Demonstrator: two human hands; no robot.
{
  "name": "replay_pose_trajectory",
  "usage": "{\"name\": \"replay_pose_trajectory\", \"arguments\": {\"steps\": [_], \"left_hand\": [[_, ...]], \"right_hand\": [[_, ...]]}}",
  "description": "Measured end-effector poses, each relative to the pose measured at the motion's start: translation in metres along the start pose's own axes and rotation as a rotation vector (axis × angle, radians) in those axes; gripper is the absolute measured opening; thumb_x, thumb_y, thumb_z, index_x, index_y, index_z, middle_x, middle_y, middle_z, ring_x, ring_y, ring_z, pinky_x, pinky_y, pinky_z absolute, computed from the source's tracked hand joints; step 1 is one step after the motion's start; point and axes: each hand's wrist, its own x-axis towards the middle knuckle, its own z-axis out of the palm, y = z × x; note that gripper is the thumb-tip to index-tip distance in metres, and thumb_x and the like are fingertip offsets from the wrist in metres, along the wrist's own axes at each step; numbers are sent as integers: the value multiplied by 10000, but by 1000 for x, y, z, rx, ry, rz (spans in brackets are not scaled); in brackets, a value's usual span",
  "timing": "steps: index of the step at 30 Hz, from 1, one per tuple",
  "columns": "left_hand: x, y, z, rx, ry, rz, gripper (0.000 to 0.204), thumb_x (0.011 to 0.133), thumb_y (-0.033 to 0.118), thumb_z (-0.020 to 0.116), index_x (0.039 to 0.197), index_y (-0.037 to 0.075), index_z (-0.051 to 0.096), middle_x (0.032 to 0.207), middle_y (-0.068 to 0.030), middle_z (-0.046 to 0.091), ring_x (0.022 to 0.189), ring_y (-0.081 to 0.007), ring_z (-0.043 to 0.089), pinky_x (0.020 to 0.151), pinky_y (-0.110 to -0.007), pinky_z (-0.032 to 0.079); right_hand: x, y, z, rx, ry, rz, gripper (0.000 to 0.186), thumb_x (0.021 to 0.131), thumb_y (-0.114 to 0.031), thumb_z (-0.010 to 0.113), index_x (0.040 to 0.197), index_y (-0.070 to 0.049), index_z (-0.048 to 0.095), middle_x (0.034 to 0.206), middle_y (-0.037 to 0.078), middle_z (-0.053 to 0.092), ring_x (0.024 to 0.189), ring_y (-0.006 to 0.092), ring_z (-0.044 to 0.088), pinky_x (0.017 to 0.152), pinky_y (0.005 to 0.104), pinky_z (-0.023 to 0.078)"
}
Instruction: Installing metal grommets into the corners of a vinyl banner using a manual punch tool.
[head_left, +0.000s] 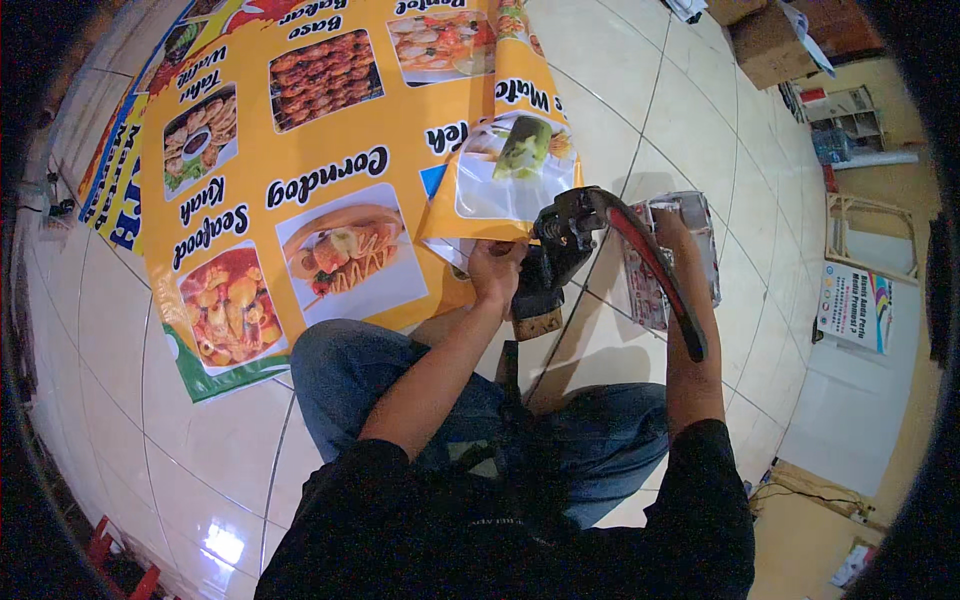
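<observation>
An orange vinyl banner with food photos lies before me, its right edge folded over. My left hand is closed on the folded banner corner, against a black hand press standing on a wooden block. The press's long red-and-black lever slants down to the right. Past the lever, my right hand reaches into a clear plastic box. Its fingers are mostly hidden, and the small contents of the box are too blurred to tell.
My crossed legs in jeans sit close behind the press. Yellow and blue printed sheets lie under the banner's far left. Cardboard boxes stand at the far right. A wooden frame and a white printed board are along the right side.
</observation>
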Motion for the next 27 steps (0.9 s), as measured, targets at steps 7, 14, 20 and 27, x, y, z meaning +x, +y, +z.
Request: {"name": "replay_pose_trajectory", "arguments": {"steps": [7, 14, 20, 27], "left_hand": [[2, -7, -1, 64, 18, 106, 248, 788, -5, 710, 1006, 43, 602, 887, -18, 639, 741, -122, 588, 597, -233, 448], [10, -17, -4, 19, 5, 185, 211, 795, -21, 693, 983, 16, 606, 865, -35, 655, 765, -129, 609, 705, -253, 477], [3, -6, -1, 48, 13, 207, 198, 790, 14, 713, 959, 17, 610, 811, -34, 658, 718, -114, 604, 682, -256, 469], [2, -1, -2, 167, 4, 174, 190, 805, -8, 689, 981, 26, 627, 899, -46, 660, 800, -142, 610, 729, -254, 487]], "right_hand": [[-2, 3, 5, -119, 1, -38, 280, 795, -211, 621, 1050, -114, 682, 919, 175, 688, 863, 357, 666, 769, 436, 528], [-20, 1, -6, 298, 211, 137, 234, 782, -213, 656, 978, -92, 697, 909, 169, 691, 840, 337, 673, 754, 430, 529], [-31, -11, -33, 235, 308, 176, 198, 792, -206, 665, 934, -70, 688, 872, 156, 693, 818, 307, 678, 715, 387, 523], [-3, 3, -19, -250, 151, 210, 210, 827, -200, 611, 954, -56, 696, 958, 187, 686, 880, 325, 675, 775, 425, 529]]}}
